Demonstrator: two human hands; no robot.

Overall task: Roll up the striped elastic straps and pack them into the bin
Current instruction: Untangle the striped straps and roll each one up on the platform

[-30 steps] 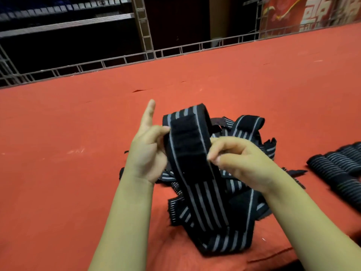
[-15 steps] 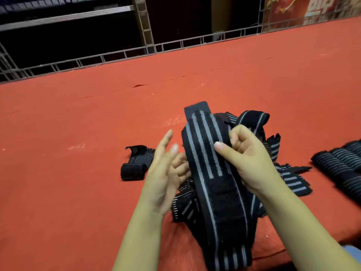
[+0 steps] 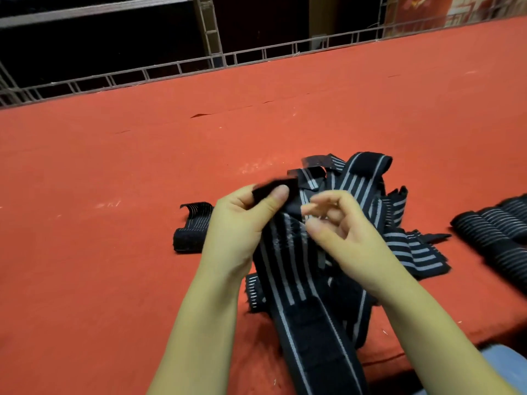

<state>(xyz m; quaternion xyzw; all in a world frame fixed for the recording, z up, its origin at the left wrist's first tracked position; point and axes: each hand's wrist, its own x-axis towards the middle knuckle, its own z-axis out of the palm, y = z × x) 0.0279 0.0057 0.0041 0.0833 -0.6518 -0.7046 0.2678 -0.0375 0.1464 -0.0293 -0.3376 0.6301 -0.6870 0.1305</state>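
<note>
From my remote seat, both hands work one striped elastic strap (image 3: 288, 277) above a red counter (image 3: 114, 266). My left hand (image 3: 242, 223) pinches the strap's black end between thumb and fingers, folding it over at the top. My right hand (image 3: 342, 235) is beside it with fingers curled toward the same end; motion blur there keeps me from telling whether they actually grip the strap or only brush it. The strap runs down from the hands toward the near edge of the counter, its grey stripes facing up and a plain black patch near the bottom of the view.

Behind and beneath the hands lies a loose pile of straps (image 3: 393, 223), tangled and unrolled, on the counter. One short strap piece (image 3: 191, 226) sits apart, just left of the left wrist. At the right edge, a row of rolled straps (image 3: 496, 232) lies side by side on the counter, well apart from the pile. A wire rail (image 3: 256, 57) lines the counter's far edge, with dark shelving beyond. I see no bin in view.
</note>
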